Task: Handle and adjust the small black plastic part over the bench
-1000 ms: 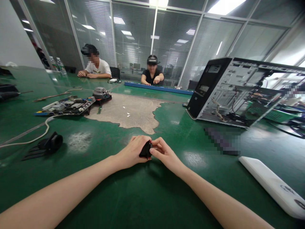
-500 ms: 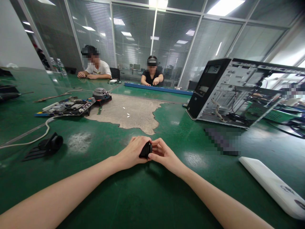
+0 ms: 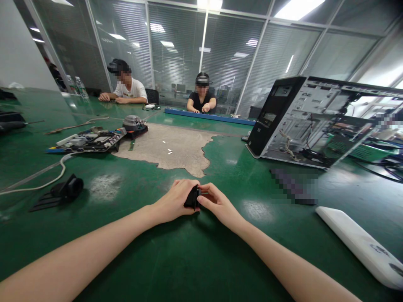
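A small black part (image 3: 191, 198) is between my two hands, a little above the green tabletop (image 3: 189, 260). My left hand (image 3: 178, 198) is wrapped round its left side, with the fingers mostly behind it. On its right side, my right hand (image 3: 217, 201) grips it with bent fingers and the thumb against its edge. To the left lies another black part (image 3: 71, 188) with a round ring and flat prongs, touched by neither hand.
A circuit board (image 3: 94, 140) and a heatsink fan (image 3: 134, 123) sit back left, near a white cable (image 3: 61, 167). An open computer case (image 3: 270, 117) stands right, a white bar (image 3: 355, 239) before it. Two people (image 3: 129, 90) (image 3: 201, 98) sit across the table.
My right thumb and fingers have shifted slightly on the black part. My left hand has hardly moved. Across the table, both people have moved their heads a little.
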A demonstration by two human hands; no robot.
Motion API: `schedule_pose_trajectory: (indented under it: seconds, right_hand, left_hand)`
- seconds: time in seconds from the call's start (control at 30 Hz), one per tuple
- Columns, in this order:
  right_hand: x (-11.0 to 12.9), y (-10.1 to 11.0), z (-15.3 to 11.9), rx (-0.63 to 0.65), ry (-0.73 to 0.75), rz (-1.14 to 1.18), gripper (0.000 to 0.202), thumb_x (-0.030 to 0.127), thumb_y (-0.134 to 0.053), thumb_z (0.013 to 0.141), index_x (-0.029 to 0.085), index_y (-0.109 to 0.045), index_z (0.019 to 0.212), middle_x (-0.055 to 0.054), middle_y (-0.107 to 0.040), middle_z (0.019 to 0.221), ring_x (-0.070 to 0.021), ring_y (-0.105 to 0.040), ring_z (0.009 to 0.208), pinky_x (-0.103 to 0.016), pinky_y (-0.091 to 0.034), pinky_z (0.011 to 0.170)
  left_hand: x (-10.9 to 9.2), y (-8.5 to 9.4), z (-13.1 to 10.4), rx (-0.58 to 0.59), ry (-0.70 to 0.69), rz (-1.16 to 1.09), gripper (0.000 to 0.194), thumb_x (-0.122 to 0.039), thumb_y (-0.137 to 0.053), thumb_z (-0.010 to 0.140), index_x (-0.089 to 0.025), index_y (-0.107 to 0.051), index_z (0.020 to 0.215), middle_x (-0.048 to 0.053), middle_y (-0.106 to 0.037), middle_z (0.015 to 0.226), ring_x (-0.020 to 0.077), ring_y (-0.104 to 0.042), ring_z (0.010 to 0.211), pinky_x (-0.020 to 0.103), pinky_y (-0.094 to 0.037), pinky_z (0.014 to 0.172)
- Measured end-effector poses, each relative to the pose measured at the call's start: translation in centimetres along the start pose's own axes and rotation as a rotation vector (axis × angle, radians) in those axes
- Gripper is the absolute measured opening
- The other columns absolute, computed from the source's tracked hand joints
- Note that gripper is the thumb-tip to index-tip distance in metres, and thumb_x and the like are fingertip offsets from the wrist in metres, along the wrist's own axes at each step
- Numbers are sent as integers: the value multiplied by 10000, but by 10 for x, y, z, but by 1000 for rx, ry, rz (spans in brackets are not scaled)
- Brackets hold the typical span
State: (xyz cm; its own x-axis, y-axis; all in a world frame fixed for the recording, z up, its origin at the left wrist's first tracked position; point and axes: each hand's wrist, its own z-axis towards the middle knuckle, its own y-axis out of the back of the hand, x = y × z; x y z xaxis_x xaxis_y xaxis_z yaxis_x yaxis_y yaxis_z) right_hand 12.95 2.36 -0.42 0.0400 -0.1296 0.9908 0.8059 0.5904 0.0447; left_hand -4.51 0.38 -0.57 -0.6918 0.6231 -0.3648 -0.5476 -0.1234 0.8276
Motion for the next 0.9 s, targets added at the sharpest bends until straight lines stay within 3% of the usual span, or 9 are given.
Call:
schedule_pose_trajectory:
  seconds: [0.13,0.3,0.47,0.73,0.9]
  right_hand:
    - [1,1,-3,61,6,58,287,317,-662,692,224,-447,857,8,-547,908,-150,-566,880,-320,-450,781]
    - [-2,-1,-1,-26,22,14,208,350,-595,748,215,-466,839,11,-544,865,-123,-560,813,-282,-457,737]
    - [-3,-2,2,-75,-3,-32,300,359,-613,726,222,-451,939,-10,-533,902,-142,-545,859,-309,-456,768]
    - [1,1,-4,67,8,73,322,288,-684,673,229,-429,860,21,-535,899,-131,-566,876,-323,-433,842]
    - [-1,-2,-2,-7,-4,81,283,364,-645,696,227,-434,826,19,-533,842,-131,-565,803,-292,-464,720]
  left_hand:
    - [-1,1,0,2,-4,-11,501,-264,-618,704,-216,-334,1114,44,-518,1043,219,-482,954,368,-329,846]
    - [-3,2,1,-2,-3,-11,514,-307,-619,708,-224,-334,1128,46,-521,1050,228,-479,963,375,-330,849]
    - [-2,1,1,1,6,2,527,-309,-623,700,-228,-336,1135,45,-525,1050,234,-478,962,379,-330,849]
    - [-1,1,-1,1,0,30,497,-253,-617,687,-217,-347,1103,37,-515,1005,224,-473,920,362,-334,817]
    - [-1,0,0,-13,-6,27,507,-291,-629,687,-219,-347,1102,36,-514,1008,223,-470,919,352,-337,806]
